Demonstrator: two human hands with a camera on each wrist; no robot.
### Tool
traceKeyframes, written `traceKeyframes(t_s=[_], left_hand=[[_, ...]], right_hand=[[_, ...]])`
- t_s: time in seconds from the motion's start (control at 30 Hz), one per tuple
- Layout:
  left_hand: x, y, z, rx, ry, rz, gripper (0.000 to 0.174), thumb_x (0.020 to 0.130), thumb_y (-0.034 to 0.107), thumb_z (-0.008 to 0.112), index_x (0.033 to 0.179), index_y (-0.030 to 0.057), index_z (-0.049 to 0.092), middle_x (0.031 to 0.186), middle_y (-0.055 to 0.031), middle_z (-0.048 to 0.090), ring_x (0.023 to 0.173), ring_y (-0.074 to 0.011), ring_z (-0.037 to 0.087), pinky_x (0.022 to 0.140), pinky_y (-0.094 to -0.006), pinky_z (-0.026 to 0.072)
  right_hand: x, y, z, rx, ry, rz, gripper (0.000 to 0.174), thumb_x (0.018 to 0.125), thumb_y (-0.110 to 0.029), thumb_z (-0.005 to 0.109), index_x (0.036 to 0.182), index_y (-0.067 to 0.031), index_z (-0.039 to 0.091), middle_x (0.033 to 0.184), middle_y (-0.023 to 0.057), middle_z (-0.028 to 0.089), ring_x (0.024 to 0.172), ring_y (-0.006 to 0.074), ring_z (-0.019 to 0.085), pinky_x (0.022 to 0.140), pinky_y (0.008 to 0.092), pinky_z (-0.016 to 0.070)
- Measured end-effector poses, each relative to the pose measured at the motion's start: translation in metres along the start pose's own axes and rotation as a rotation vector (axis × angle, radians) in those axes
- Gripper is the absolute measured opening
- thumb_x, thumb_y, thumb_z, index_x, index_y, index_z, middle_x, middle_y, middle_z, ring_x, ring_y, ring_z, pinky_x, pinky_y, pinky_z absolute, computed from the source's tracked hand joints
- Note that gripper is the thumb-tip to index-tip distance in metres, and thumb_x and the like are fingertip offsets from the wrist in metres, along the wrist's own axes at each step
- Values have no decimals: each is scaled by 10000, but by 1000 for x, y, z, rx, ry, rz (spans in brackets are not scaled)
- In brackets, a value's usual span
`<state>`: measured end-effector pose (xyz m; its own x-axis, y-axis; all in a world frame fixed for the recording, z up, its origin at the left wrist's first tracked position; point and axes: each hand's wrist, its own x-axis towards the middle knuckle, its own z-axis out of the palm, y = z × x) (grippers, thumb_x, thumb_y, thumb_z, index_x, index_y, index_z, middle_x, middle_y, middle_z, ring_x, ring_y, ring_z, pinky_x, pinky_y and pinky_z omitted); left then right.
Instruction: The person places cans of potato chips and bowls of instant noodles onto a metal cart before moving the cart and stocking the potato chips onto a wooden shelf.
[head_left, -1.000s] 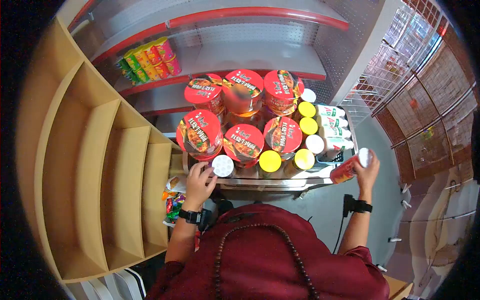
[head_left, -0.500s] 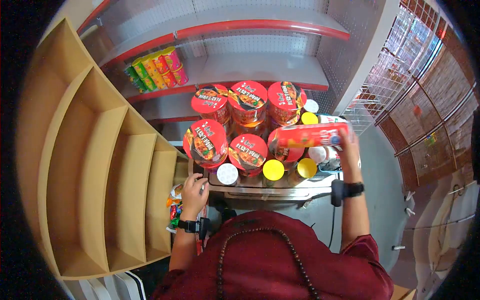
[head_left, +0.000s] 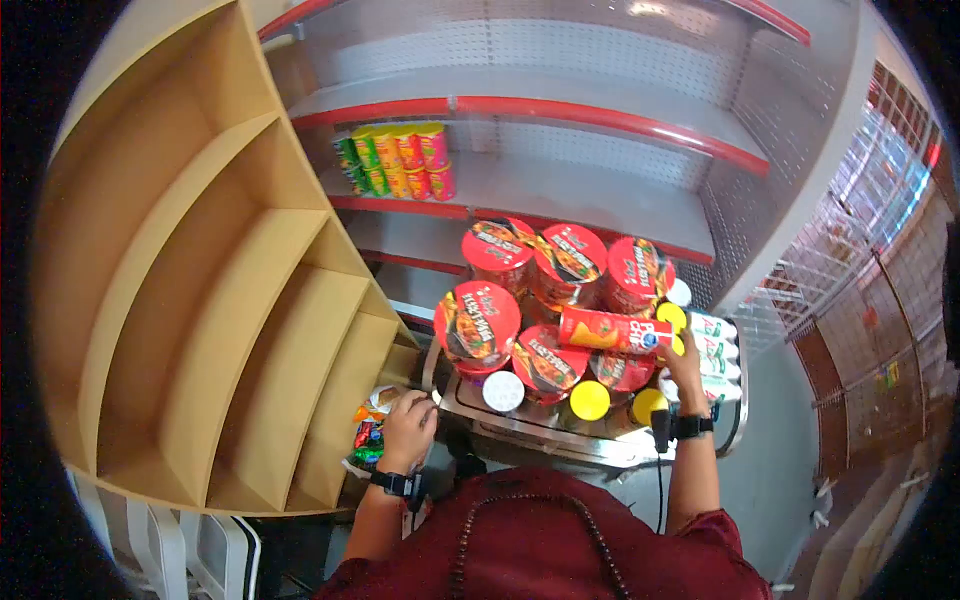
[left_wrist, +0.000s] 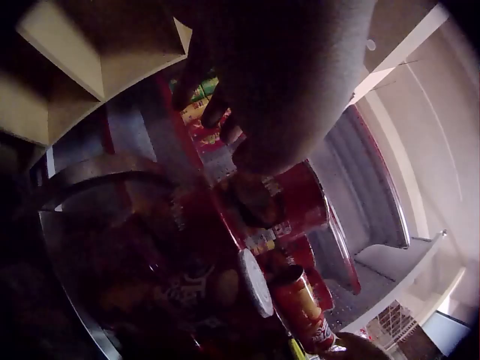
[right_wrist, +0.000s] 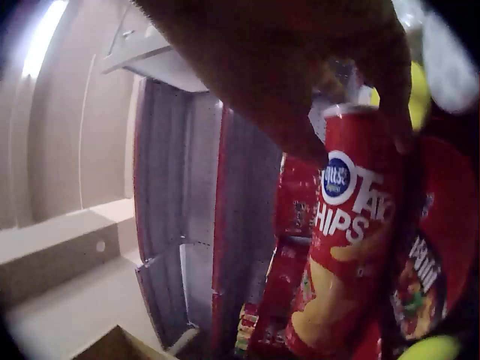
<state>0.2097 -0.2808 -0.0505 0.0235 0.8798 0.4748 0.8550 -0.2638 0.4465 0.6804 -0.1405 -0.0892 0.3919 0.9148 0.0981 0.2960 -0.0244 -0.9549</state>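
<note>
My right hand (head_left: 686, 375) grips a red can of potato chips (head_left: 612, 330) near its pale-lidded end. The can lies nearly sideways above the cup noodles (head_left: 548, 362) on the metal cart (head_left: 560, 440). In the right wrist view, thumb and fingers close around the top of the chips can (right_wrist: 341, 240), with its printed label showing. My left hand (head_left: 410, 430) hangs by the cart's left corner, its fingers loosely bent and nothing seen in them. Close to it stands a white-lidded jar (head_left: 503, 391). In the left wrist view the hand (left_wrist: 277, 82) is dark.
Yellow-lidded jars (head_left: 590, 400) and white bottles (head_left: 715, 350) stand on the cart's front and right. Behind is a grey shelf (head_left: 570, 190) with small colourful cans (head_left: 410, 160). A wooden shelf unit (head_left: 190, 300) rises at left; bright packets (head_left: 368, 435) lie beside it.
My right hand has carried the chips can from beyond the cart's right edge to over the cup noodles. The left hand has drawn back from the white-lidded jar. The head view has shifted.
</note>
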Motion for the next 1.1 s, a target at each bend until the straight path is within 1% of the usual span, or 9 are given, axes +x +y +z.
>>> traceKeyframes(t_s=[0.03, 0.1, 0.13, 0.2, 0.37, 0.5, 0.63, 0.87, 1.1], left_hand=[[-1, -3, -2, 9, 20, -12, 128, 724, 110, 658, 842, 62, 649, 982, -103, 584, 907, -309, 563, 785, -391, 466], [0, -8, -4, 37, 14, -22, 119, 736, 117, 651, 839, 57, 649, 961, -98, 589, 890, -304, 569, 766, -390, 470], [1, -11, -4, 49, 13, -26, 116, 741, 120, 647, 837, 54, 648, 951, -95, 591, 882, -302, 572, 757, -390, 472], [5, -18, -4, 32, 32, -37, 114, 745, 119, 643, 835, 49, 647, 934, -96, 594, 871, -298, 575, 751, -387, 473], [24, -28, -13, 4, 71, -55, 84, 745, 109, 636, 801, 46, 636, 836, -83, 608, 785, -284, 595, 699, -380, 482], [36, -62, -7, 44, 78, -53, 79, 743, 127, 642, 791, 64, 648, 818, -70, 616, 763, -272, 603, 673, -373, 485], [61, -104, -10, 0, 37, -90, 103, 753, 152, 639, 813, 72, 662, 831, -68, 623, 776, -268, 605, 686, -372, 489], [152, -181, -19, -28, 27, -44, 163, 768, 180, 633, 887, 69, 651, 923, -83, 614, 878, -281, 585, 760, -388, 473], [291, -246, -10, 134, -156, 42, 470, 763, 234, 656, 1183, 63, 529, 1301, -147, 432, 1242, -320, 368, 1013, -480, 310]], right_hand=[[20, 39, -12, -108, -35, -83, 653, 776, -202, 684, 1328, -44, 373, 1075, 157, 585, 666, 173, 621, 477, 276, 504], [19, 7, -32, -346, -97, -150, 607, 748, -197, 702, 1274, -43, 442, 1066, 153, 590, 655, 158, 614, 424, 263, 474], [16, 3, -35, -407, 29, -119, 552, 743, -204, 703, 1219, -20, 493, 1076, 159, 600, 770, 202, 632, 574, 305, 520], [-2, -61, -37, -479, 35, -76, 497, 736, -226, 707, 1134, 29, 553, 1128, 203, 590, 1071, 299, 554, 949, 360, 396], [10, -93, -34, -625, 66, -217, 366, 766, -220, 692, 1041, 4, 604, 922, 168, 662, 858, 269, 645, 725, 359, 497], [24, -138, -2, -531, 10, -259, 302, 784, -148, 668, 1032, 8, 595, 858, 162, 659, 781, 248, 650, 684, 338, 501], [50, -180, 59, -407, -175, -423, 281, 772, -114, 672, 1002, 28, 597, 837, 131, 649, 711, 194, 625, 640, 296, 486], [102, -303, 228, -694, -681, -496, 409, 772, -237, 662, 1093, 5, 585, 978, 208, 635, 933, 345, 618, 794, 392, 487], [200, -301, 431, -775, -656, -477, 897, 631, -325, 784, 1334, 11, 341, 1254, 259, 481, 1160, 363, 481, 969, 390, 397]])
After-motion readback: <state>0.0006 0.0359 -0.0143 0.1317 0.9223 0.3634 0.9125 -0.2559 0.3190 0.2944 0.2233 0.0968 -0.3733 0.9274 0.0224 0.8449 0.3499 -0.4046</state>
